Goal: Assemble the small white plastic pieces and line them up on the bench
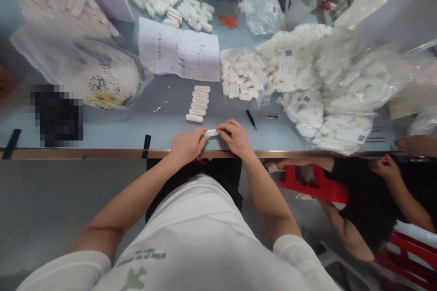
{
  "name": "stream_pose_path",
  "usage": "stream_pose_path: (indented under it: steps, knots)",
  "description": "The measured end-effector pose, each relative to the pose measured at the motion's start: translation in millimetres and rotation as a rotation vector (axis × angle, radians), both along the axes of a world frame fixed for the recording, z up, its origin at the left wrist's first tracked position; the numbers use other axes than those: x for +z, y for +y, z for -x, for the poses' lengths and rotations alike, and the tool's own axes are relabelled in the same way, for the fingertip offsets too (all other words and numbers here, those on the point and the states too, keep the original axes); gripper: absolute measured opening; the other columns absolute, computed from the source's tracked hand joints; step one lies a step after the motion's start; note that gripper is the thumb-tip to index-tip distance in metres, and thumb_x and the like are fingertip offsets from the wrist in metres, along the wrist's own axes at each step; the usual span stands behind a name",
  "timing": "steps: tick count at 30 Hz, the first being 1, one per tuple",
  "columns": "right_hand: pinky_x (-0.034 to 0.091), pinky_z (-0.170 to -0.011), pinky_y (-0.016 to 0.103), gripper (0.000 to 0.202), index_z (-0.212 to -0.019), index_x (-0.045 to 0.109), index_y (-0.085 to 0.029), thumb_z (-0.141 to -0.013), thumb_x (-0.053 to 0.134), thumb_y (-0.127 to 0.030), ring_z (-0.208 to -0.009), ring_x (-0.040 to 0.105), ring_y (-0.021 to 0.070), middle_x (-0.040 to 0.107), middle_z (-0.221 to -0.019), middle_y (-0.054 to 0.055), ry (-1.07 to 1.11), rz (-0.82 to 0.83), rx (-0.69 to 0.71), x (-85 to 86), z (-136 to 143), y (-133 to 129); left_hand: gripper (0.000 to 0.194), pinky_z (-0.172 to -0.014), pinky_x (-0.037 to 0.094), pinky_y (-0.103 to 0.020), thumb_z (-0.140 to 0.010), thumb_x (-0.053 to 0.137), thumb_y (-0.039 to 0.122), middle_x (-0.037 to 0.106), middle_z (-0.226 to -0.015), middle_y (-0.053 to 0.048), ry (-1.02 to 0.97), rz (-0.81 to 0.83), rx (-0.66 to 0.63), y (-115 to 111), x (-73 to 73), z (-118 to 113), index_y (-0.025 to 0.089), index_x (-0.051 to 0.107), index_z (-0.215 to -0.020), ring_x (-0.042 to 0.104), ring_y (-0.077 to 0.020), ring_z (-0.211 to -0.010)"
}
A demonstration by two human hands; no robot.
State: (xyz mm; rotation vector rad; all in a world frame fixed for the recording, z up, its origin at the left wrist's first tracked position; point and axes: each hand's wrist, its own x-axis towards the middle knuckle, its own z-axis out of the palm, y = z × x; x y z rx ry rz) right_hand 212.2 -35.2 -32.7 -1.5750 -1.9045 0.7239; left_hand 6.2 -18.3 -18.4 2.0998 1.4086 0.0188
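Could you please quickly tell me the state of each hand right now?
Left hand: closed, holding one end of the small white oblong plastic piece.
Right hand: closed, holding its other end.

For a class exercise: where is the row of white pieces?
In the head view, the row lies just left of centre, between the paper and the left hand, with bagged parts to its right.

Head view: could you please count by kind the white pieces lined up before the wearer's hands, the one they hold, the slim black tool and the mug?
Lined-up white pieces: 6
Held white piece: 1
Slim black tool: 1
Mug: 1
Total: 9
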Motion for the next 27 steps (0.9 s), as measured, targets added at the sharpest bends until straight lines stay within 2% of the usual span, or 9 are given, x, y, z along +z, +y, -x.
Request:
stream_pose_path:
  steps: [8, 16, 27]
  knots:
    - [0.044, -0.08, 0.028, 0.023, -0.097, 0.068, -0.022, -0.096, 0.045, -0.02, -0.087, 0.057, 0.0186, 0.06, -0.091, 0.006, -0.1, 0.011, 0.117, 9.7, -1.4, 1.6, 0.043, -0.073, 0.045, -0.031, -0.102, 0.035, 0.047, 0.075, -0.103, -0.008, 0.105, -0.031, -0.033, -0.8, 0.7, -1.9, 0.023, 0.055, -0.131, 0.071, -0.0257, -0.094]
    - [0.036, -0.072, 0.026, 0.021, -0.095, 0.066, -0.02, -0.097, 0.045, -0.017, -0.077, 0.052, 0.0175, 0.06, -0.083, 0.004, -0.284, 0.072, 0.198, 20.2, -0.1, 9.0, 0.043, -0.075, 0.045, -0.032, -0.102, 0.035, 0.047, 0.075, -0.106, -0.009, 0.109, -0.018, -0.041, -1.0, -1.9, -2.2, 0.023, 0.055, -0.132, 0.071, -0.0262, -0.095]
    - [0.032, -0.069, 0.028, 0.02, -0.101, 0.064, -0.02, -0.099, 0.044, -0.017, -0.079, 0.053, 0.0181, 0.063, -0.087, 0.004, -0.488, 0.115, 0.253, 31.6, -0.7, 7.4, 0.043, -0.073, 0.045, -0.032, -0.102, 0.035, 0.046, 0.074, -0.105, -0.01, 0.094, -0.036, -0.048, -1.7, -1.8, -2.2, 0.022, 0.055, -0.131, 0.071, -0.0273, -0.096]
